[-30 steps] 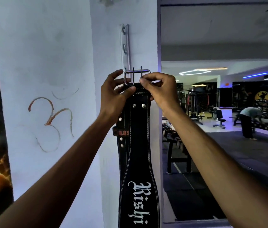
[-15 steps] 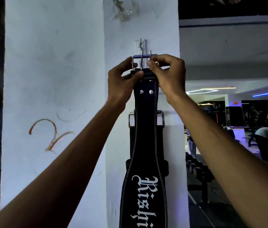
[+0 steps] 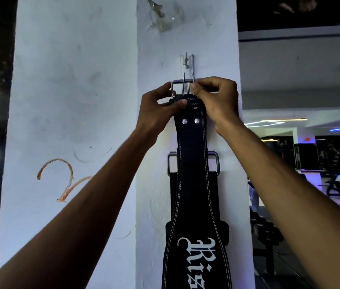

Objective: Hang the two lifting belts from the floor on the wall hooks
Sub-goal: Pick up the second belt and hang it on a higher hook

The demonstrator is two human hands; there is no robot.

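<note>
Change: since half a second ago the steel double-prong buckle [image 3: 182, 86] sits a little lower under the wall hook, and the view has tipped slightly.
Front belt: black leather lifting belt with white stitching and white gothic lettering [image 3: 192, 184] hangs down the white pillar [image 3: 154, 59], held up at its top end.
Left hand [image 3: 157, 113]: fingers closed on the buckle's left side, thumb pressed on the belt's folded top edge.
Right hand [image 3: 215, 103]: fingertips pinched on the buckle's right end.
Hook: small metal wall hook [image 3: 186, 60] stands just above the prongs; whether the buckle frame is on it cannot be told.
Second belt: another black belt with a steel buckle [image 3: 215, 161] hangs behind, lower on the same pillar.
Risk: letting go before the frame seats over the hook would probably drop the belt; the loose prongs may snag the tip.
</note>
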